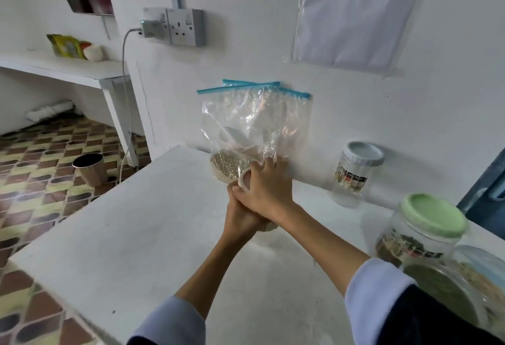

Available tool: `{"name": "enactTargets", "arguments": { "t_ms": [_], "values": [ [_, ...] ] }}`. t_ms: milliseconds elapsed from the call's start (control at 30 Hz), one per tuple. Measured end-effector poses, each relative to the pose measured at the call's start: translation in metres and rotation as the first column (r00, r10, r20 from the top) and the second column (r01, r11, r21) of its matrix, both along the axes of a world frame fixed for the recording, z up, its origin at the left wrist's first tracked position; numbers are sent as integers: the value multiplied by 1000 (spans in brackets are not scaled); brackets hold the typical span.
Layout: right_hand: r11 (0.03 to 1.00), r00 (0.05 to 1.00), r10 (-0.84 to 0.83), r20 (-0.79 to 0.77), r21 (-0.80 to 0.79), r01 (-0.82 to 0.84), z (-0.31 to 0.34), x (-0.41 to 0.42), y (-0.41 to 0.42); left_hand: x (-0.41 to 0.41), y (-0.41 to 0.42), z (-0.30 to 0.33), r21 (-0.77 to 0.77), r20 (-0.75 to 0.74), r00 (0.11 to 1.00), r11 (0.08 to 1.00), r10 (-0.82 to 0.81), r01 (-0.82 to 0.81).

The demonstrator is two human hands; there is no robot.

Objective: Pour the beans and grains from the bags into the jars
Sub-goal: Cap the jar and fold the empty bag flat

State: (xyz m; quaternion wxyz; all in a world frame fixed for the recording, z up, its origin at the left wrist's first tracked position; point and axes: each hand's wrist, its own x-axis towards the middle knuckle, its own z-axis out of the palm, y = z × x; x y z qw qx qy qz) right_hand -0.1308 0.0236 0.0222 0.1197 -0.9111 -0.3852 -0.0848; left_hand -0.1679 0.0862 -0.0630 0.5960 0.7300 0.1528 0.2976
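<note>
Metal bin point(90, 169): on the patterned floor, far left of the bag, below the table edge.
White table point(131, 235): carries everything listed below.
Charger point(149, 28) in wall socket point(183, 27): above and left of the bag, cable hanging down past the table corner.
Clear zip bag point(254, 123), blue seal strip on top: upright near the back of the table against the wall, small pale grains point(228, 167) gathered in its lower left corner.
Left hand point(240, 214): directly below the bag, fingers curled round something beneath the right hand; object largely hidden, cannot tell what.
Right hand point(266, 190): crossed over the left, fingers gripping the bag's lower edge; white rim point(243, 182) visible under the fingers just below the grains.
Printed sheet in plastic sleeve point(358, 13): on the wall, above and right of the bag.
Clear jar, grey lid point(355, 173): right of the bag, close to the wall, lid on, contents not discernible.
Clear jar, green lid point(426, 232): further right and nearer the camera than the bag, lid on, dark greenish contents low inside.
Another clear container point(483, 284) with pale grains: right edge, just beside the green-lidded jar.
</note>
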Motion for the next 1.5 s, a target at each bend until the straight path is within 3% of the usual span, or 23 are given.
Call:
{"name": "enactTargets", "arguments": {
  "t_ms": [133, 200, 267, 333, 400, 467, 533, 567, 633, 733, 833, 900, 967, 1033, 1100, 1233, 1367, 1433, 1500],
  "values": [
    [961, 950, 245, -192, -85, -265, 20, 14, -7, -12, 16, 5, -22, -54, 992, 993, -115, 114],
    [926, 915, 344, -212, -81, -368, 28, 16, -12, -12, 14, 9, 5, -47, 976, 977, -211, 211],
    [905, 878, 426, -218, 84, -418, 27, 12, -16, -6, 7, 7, 70, -69, 962, 960, -266, 270],
    [870, 844, 452, -288, 351, -346, 27, 2, -20, 0, 0, 8, 84, -85, 955, 953, -285, 291],
    [862, 905, 386, -179, 419, -285, 32, 0, -21, 3, 0, 5, 80, -49, 962, 959, -268, 271],
    [954, 972, 235, -14, 194, -228, 35, 6, -21, 0, 1, 6, 29, -48, 963, 963, -266, 268],
    [981, 985, 168, -43, -91, -172, 33, 10, -23, 3, 0, 5, 20, -84, 961, 964, -264, 267],
    [969, 977, 186, -108, -142, -200, 29, 12, -24, 2, -2, 7, 33, -125, 959, 966, -252, 258],
    [946, 937, 313, -157, -33, -322, 24, 8, -26, 3, -4, 2, 56, -131, 966, 971, -225, 234],
    [879, 874, 439, -209, 301, -370, 21, -9, -30, 1, -7, -2, 66, -127, 972, 976, -197, 207],
    [841, 914, 403, 50, 373, -391, 28, -16, -33, -1, -13, 8, 90, -133, 973, 976, -186, 199],
    [915, 940, 328, 95, 216, -341, 33, -10, -32, 1, -16, 14, 108, -126, 972, 971, -201, 215],
    [983, 990, 140, 35, -122, -135, 32, -1, -32, 3, -15, 17, 72, -110, 966, 967, -235, 243],
    [942, 1000, 23, 1, -336, -21, 27, 5, -33, 2, -15, 18, 87, -65, 964, 961, -259, 264],
    [924, 998, 62, -5, -377, -59, 21, 11, -34, 1, -14, 14, 98, -58, 963, 959, -262, 267],
    [927, 952, 255, -171, -237, -291, 28, 24, -40, 2, -8, 4, 7, -68, 964, 966, -257, 258],
    [865, 837, 474, -273, -32, -501, 28, 25, -48, 2, -11, 6, -2, -36, 958, 958, -285, 285],
    [866, 826, 498, -263, 108, -488, 29, 23, -49, 2, -11, 7, 4, -33, 959, 959, -283, 283],
    [905, 887, 423, -183, 128, -405, 33, 24, -48, 2, -11, 7, -17, -44, 960, 961, -277, 277]
  ]
}}
